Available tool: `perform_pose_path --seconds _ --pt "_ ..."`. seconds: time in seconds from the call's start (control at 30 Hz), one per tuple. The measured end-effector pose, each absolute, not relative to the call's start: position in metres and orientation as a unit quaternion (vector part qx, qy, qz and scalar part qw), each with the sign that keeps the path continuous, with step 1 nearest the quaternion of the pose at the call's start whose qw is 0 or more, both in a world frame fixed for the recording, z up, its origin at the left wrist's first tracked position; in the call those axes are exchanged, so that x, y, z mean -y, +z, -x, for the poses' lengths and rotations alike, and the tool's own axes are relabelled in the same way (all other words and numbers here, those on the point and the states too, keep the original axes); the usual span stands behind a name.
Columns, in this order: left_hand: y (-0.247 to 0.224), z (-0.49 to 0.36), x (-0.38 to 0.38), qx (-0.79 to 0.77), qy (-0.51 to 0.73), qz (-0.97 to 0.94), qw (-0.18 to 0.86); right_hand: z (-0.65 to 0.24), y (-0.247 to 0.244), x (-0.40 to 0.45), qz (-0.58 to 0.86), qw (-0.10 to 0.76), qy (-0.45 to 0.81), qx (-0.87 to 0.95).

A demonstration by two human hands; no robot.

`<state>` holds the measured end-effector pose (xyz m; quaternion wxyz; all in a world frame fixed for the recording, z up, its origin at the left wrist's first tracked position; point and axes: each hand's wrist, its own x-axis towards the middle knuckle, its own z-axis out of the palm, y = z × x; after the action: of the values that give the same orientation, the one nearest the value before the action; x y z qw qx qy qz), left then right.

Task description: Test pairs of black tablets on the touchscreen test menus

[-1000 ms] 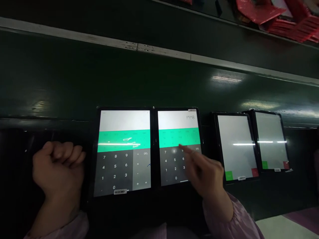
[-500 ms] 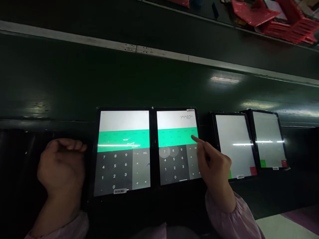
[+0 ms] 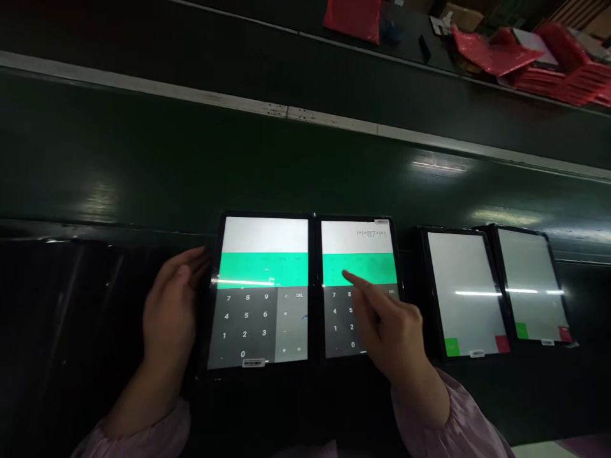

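Note:
Two tablets lie side by side, both showing a calculator with a green band and dark number keys. On the right tablet (image 3: 359, 236), characters including "87" stand in the white display area. My right hand (image 3: 389, 324) covers part of its keypad. The index finger stretches out to the green band while the other fingers curl in, holding nothing. The left tablet (image 3: 265, 234) has a blank display area and a small barcode label at its bottom edge. Beside its left edge is my left hand (image 3: 172, 312), fingers extended and nothing in them; I cannot tell whether it touches.
To the right lie two more tablets, a nearer one (image 3: 465, 286) and a farther one (image 3: 532, 280), with pale screens and green and red corner squares. Red plastic packages (image 3: 558, 70) are piled at the far right back. A pale metal strip (image 3: 229, 98) crosses the dark green surface.
My left hand has uncurled and come up to the left tablet's edge. My right index finger has moved left across the green band, and the display text has grown. The view has shifted.

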<state>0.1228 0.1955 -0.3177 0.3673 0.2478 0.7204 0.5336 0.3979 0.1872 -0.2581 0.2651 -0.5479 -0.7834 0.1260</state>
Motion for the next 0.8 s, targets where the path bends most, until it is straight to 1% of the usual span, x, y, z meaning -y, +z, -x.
perform_pose_path --seconds 0.13,0.3,0.53,0.7,0.8 --pt "-0.313 -0.125 -0.195 -0.738 0.498 -0.2 0.409 -0.36 -0.261 -0.191 0.477 0.235 0.176 0.829" --pt "-0.313 -0.118 -0.188 -0.727 0.48 -0.247 0.425 -0.33 -0.268 -0.201 0.459 0.24 0.151 0.842" --pt "-0.313 -0.116 -0.186 -0.715 0.485 -0.225 0.451 -0.33 -0.268 -0.204 0.507 0.254 0.14 0.811" --pt "-0.315 -0.116 -0.183 -0.679 0.516 -0.222 0.473 -0.326 -0.271 -0.203 0.468 0.235 0.153 0.838" --pt "-0.316 -0.116 -0.183 -0.665 0.523 -0.213 0.489 -0.329 -0.27 -0.204 0.484 0.232 0.139 0.832"
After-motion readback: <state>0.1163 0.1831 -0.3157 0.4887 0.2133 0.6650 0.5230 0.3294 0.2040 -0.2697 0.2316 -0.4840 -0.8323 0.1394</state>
